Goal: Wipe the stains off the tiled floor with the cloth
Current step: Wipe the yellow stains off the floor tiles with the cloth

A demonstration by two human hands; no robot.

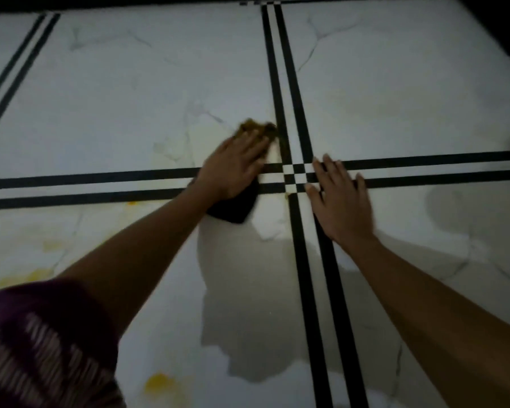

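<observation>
My left hand [236,166] presses flat on a dark cloth [236,207] on the white marble-look tiled floor [130,98], just left of where the black double lines cross. The cloth's far edge by my fingertips looks yellow-brown and blurred. My right hand [339,201] lies flat with fingers spread on the floor, right of the crossing, holding nothing. Yellow stains [159,382] mark the tile at lower left, with more yellow stains [36,275] near the left edge. Faint yellowish smears surround the cloth.
Black double stripes [292,83] run across and along the floor and meet between my hands. A purple patterned sleeve [42,343] fills the lower left corner. A dark edge borders the floor at the top and upper right.
</observation>
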